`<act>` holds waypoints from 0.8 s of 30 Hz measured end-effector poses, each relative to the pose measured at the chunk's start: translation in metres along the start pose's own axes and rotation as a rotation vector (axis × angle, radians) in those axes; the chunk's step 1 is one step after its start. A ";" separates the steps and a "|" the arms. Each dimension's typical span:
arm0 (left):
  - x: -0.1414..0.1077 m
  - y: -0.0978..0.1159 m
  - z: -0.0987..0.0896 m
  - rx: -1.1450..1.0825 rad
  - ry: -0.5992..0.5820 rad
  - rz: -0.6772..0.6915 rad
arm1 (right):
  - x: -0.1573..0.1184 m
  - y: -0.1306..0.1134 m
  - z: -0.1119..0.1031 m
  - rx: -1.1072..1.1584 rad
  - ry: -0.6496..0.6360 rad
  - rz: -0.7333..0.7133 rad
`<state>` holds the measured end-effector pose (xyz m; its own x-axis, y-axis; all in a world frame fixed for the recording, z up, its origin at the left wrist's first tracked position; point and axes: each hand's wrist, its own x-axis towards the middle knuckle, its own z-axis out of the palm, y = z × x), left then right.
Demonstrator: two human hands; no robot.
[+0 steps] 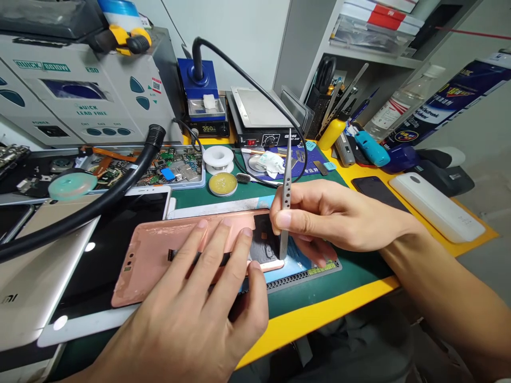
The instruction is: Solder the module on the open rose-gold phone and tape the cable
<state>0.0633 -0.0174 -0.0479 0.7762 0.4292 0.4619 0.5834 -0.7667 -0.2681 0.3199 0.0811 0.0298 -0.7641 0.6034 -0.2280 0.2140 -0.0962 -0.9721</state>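
Observation:
A pink phone back cover [149,255] lies with its inner side up on a blue work mat [291,258]. My left hand [195,298] rests flat across it with the fingers spread, pressing on its middle. Under those fingers runs a dark strip with a small connector, partly hidden. My right hand [335,215] pinches metal tweezers [287,186] between thumb and fingers. The tweezers stand nearly upright, with one pointed end up and the lower end at the edge of a wrinkled black film [265,242] on the cover's right end.
A white-framed tablet [120,242] and a gold tablet [51,266] lie to the left, crossed by a black hose [107,194]. Behind are a tray of circuit boards [179,167], a solder spool [218,158] and a yellow paste tin [222,184]. A white power bank [437,205] lies right.

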 end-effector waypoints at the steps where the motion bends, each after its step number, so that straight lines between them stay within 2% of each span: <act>1: 0.000 0.000 0.001 0.006 0.002 -0.001 | 0.000 0.000 0.000 0.010 0.017 0.001; 4: 0.000 0.001 0.004 0.022 0.023 0.002 | 0.000 -0.001 0.001 0.021 0.050 0.001; 9: 0.002 0.000 0.003 0.023 0.018 0.016 | 0.000 0.000 -0.002 0.071 0.029 0.023; 12: 0.002 -0.001 0.003 0.032 0.040 0.012 | 0.003 0.001 -0.004 0.162 0.150 0.025; 15: 0.002 -0.001 0.003 0.029 0.046 -0.006 | 0.007 0.001 -0.005 0.153 0.291 -0.005; 18: 0.003 0.000 0.005 -0.025 0.052 -0.047 | 0.009 0.002 -0.004 0.122 0.356 -0.046; 21: 0.004 0.000 0.007 -0.082 0.068 -0.069 | 0.008 0.004 -0.002 0.067 0.349 -0.044; 24: 0.005 0.001 0.009 -0.097 0.073 -0.074 | 0.005 0.004 -0.001 -0.023 0.285 -0.033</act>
<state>0.0692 -0.0117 -0.0534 0.7106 0.4529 0.5384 0.6094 -0.7786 -0.1495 0.3180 0.0844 0.0247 -0.5696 0.8045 -0.1681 0.2081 -0.0567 -0.9765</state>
